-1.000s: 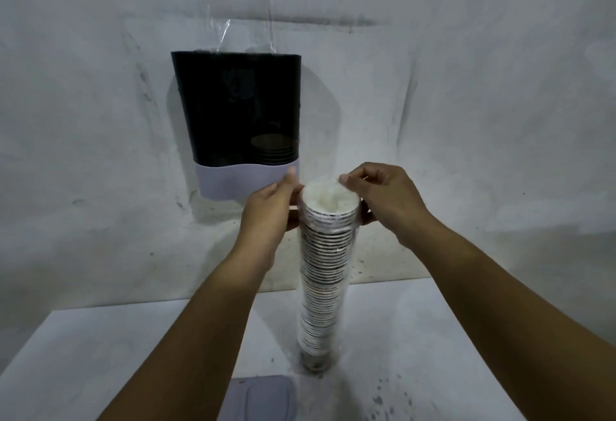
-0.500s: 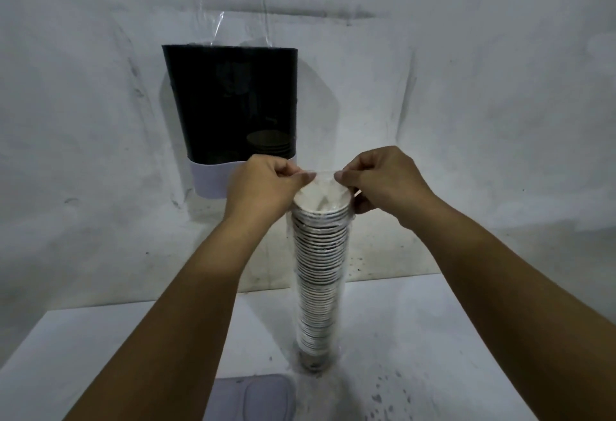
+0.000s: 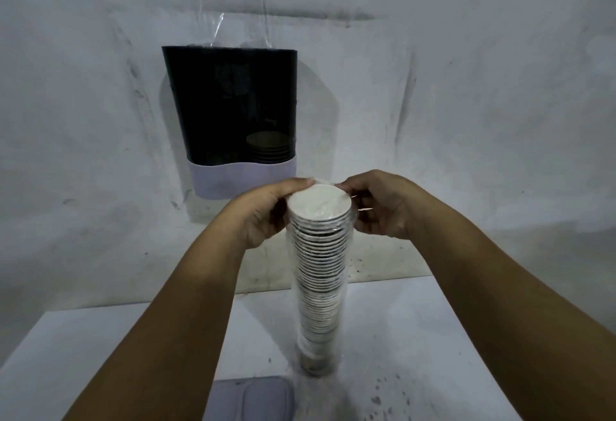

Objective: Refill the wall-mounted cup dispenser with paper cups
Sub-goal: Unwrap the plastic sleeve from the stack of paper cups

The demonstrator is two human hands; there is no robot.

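hands: left [image 3: 263, 212], right [image 3: 380, 207] | gripping top of wrapped cup stack [image 3: 318, 274]

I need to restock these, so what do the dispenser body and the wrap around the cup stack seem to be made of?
The dispenser looks like dark, smoky see-through plastic, glossy: a few cups show faintly through it, above a matte pale base. The wrap around the cup stack seems thin clear plastic film, with rims visible through its shiny creases.

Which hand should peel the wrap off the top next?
Right hand, probably: its fingertips pinch the plastic wrap at the rim, while the left hand cups the cup stack, steadying it.
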